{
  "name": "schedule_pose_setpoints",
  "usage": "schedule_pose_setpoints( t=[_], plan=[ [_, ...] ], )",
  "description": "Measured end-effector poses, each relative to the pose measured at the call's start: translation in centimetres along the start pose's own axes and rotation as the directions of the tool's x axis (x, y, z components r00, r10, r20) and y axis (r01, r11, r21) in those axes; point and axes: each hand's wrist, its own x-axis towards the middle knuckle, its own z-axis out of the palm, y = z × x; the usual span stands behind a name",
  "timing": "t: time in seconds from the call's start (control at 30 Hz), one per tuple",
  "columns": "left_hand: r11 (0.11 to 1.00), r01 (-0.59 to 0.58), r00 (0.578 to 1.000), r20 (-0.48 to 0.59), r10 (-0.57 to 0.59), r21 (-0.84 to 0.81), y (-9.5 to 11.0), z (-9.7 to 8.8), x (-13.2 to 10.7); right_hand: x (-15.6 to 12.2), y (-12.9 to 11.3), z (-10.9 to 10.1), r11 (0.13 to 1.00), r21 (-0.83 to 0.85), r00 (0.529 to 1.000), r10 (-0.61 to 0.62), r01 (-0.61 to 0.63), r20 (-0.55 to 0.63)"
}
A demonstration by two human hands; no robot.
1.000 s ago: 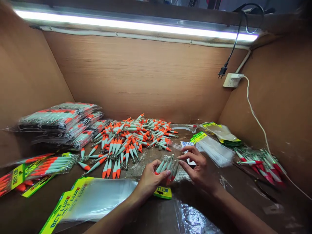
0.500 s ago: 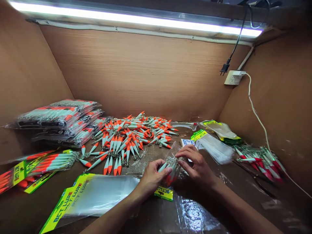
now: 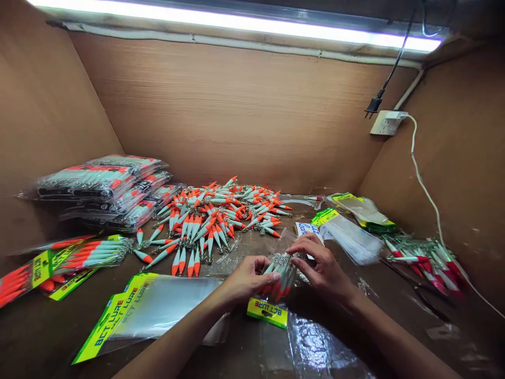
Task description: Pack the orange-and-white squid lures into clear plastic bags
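My left hand [image 3: 246, 279] is closed around a small bunch of orange-and-pale-green fishing lures [image 3: 281, 276], hooks pointing away from me. My right hand [image 3: 321, 266] pinches the clear plastic bag [image 3: 292, 247] that covers the bunch; the bag's yellow-green label [image 3: 267, 312] lies below the hands on the table. A big loose pile of the same lures [image 3: 213, 216] lies just beyond my hands.
Empty labelled bags [image 3: 145, 313] lie front left, filled packs [image 3: 102, 184] are stacked far left, more filled packs [image 3: 59, 260] at the left edge. Clear bags [image 3: 347, 237] and red-tipped lures [image 3: 426, 258] sit right. Brown walls enclose the bench; a socket and cable [image 3: 389, 122] hang right.
The bunch of lures has slid further into the clear bag, and both hands have shifted slightly right and closer together. The view has tilted a little.
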Motion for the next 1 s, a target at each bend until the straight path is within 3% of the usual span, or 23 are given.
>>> schedule_pose_setpoints(
  t=[0.37,0.6,0.73,1.0],
  plan=[
    [0.998,-0.067,0.991,-0.119,0.069,0.016,-1.4,0.6,0.6,-0.1,0.4,0.2,1.000,-0.003,1.000,-0.004,0.004,0.012],
    [0.998,-0.067,0.995,-0.067,0.067,0.010,-0.7,0.2,0.5,-0.2,0.4,-0.2,0.997,0.007,0.997,0.071,-0.070,-0.030],
    [0.999,-0.055,0.998,-0.035,0.054,-0.003,-0.8,0.1,0.5,0.0,0.3,-0.7,0.995,0.038,0.995,0.091,-0.092,0.045],
    [0.993,-0.101,0.988,-0.109,0.107,0.057,-1.7,0.0,1.0,0.1,1.5,-0.6,0.981,0.053,0.983,0.186,-0.186,0.007]
  ],
)
